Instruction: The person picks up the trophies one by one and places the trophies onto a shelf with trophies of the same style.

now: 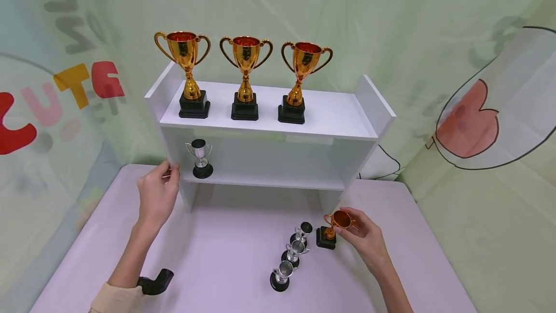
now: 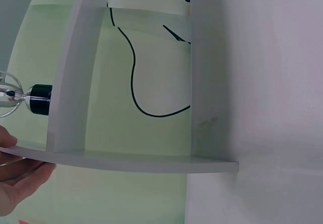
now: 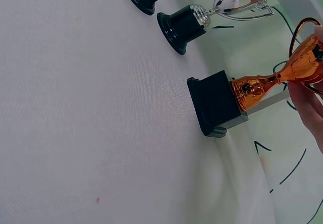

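Beige sleeve (image 1: pixel 116 298) lies closest, leading to the left hand (image 1: pixel 159 192), which pinches the side panel of the white shelf (image 1: pixel 334 110). Three small silver trophies (image 1: pixel 297 247) stand farther right on the table (image 1: pixel 234 255). Just beside them, the right hand (image 1: pixel 367 240) grips a gold trophy (image 1: pixel 340 219) by its cup; whether its black base (image 3: pixel 214 103) touches the table, I cannot tell. It looks light, stiff and slick, with thin handles likely to snap, so the stem seems a safer hold.

Worn items: one sleeve (image 1: pixel 115 299), one fitting (image 1: pixel 157 282)
Sleeve beige, cuff (image 1: pixel 126 291) around the left forearm (image 1: pixel 138 245); fitting black, elbow-shaped, jutting beside the cuff; left hand (image 1: pixel 158 193), right hand (image 1: pixel 366 238) and right forearm (image 1: pixel 393 285) bare
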`<state>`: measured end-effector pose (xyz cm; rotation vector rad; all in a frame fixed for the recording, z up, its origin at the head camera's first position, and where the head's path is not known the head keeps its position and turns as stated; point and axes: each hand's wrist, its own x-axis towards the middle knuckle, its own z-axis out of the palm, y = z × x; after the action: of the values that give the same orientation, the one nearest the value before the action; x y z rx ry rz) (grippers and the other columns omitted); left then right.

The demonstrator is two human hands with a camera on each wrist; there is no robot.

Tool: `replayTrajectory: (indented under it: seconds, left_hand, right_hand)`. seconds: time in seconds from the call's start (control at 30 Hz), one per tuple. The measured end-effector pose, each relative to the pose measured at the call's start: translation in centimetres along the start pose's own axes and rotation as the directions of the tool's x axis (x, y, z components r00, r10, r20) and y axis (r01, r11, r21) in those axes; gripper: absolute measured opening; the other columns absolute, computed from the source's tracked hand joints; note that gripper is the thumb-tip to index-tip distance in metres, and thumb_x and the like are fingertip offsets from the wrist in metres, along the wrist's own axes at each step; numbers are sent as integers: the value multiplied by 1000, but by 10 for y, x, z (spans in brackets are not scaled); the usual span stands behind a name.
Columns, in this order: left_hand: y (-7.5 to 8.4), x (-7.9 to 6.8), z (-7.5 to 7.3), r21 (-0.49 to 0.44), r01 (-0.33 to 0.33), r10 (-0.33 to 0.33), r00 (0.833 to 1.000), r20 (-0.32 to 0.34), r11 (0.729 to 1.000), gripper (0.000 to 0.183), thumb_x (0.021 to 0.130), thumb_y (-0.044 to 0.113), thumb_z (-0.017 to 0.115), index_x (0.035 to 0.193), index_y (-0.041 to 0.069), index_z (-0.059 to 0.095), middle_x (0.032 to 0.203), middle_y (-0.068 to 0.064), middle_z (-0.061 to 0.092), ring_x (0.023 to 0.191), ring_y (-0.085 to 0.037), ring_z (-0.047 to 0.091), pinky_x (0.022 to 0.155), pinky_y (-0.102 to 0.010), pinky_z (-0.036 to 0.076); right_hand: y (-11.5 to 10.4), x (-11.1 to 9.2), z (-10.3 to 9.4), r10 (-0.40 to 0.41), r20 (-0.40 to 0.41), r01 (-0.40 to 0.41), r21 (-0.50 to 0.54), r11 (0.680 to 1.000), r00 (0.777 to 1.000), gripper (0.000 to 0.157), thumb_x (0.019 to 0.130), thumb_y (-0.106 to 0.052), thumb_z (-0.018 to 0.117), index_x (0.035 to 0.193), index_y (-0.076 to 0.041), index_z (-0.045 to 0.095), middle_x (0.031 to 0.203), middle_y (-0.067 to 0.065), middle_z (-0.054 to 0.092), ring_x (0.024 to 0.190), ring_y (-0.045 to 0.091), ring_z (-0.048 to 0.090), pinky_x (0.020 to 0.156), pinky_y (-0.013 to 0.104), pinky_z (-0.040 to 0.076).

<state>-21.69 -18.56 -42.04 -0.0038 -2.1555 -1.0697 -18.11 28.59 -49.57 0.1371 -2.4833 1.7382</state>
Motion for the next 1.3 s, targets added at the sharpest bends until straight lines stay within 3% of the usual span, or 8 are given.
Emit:
replayTrajectory:
  seconds: [0.47, 0.57, 0.63, 0.7, 0.93, 1.3]
  left_hand:
    - [0, -1, 2, -4, 1, -2, 1000, -7, 1000, 14, 97, -3, 61, 87, -9, 70, 85, -26, 75, 77, -41, 76, 72, -42, 59]
    - [1, -1, 2, -15, 13, -13, 1000, -8, 1000, 13, 97, -2, 62, 92, -10, 71, 86, -26, 75, 78, -41, 76, 70, -18, 60]
    - [1, -2, 2, -26, 20, -21, 1000, -11, 999, 13, 97, -3, 62, 95, -10, 72, 88, -27, 75, 78, -42, 76, 70, -1, 51]
    - [1, -2, 1, -37, 28, -28, 1000, -13, 999, 12, 97, -3, 62, 97, -10, 72, 89, -28, 75, 79, -43, 75, 70, 8, 39]
    - [0, -2, 0, -44, 59, -60, 998, -21, 997, 13, 96, -2, 63, 102, -9, 73, 92, -27, 75, 81, -43, 75, 70, 9, 37]
    - [2, -3, -3, -60, 80, -80, 997, -8, 995, 18, 98, 0, 64, 110, -8, 74, 99, -27, 76, 85, -43, 76, 71, 9, 37]
  right_hand:
    - [-7, -8, -3, 17, -19, -18, -38, 999, 1000, 54, 90, -14, 81, 137, -4, 59, 125, 0, 65, 106, -3, 66, 89, 14, 57]
    - [-13, -10, -6, 12, -24, -13, -54, 998, 1000, 53, 90, -15, 81, 137, -5, 59, 125, 1, 66, 106, -2, 67, 89, 14, 56]
    - [-17, -11, -8, 2, -22, -3, -51, 999, 1000, 53, 90, -14, 81, 137, -5, 59, 125, -1, 65, 106, -1, 67, 89, 14, 56]
    - [-23, -12, -10, -10, -18, 9, -46, 999, 1000, 52, 90, -12, 81, 137, -4, 59, 124, -4, 66, 107, -1, 67, 90, 14, 56]
    - [-49, -15, -16, -24, -21, 23, -46, 999, 999, 50, 90, -9, 80, 136, -2, 60, 119, -11, 68, 104, 1, 68, 89, 14, 56]
    - [-103, -21, -30, -28, 48, 31, -71, 997, 998, 48, 95, -13, 75, 140, -8, 58, 123, -4, 67, 104, 9, 71, 87, 20, 60]
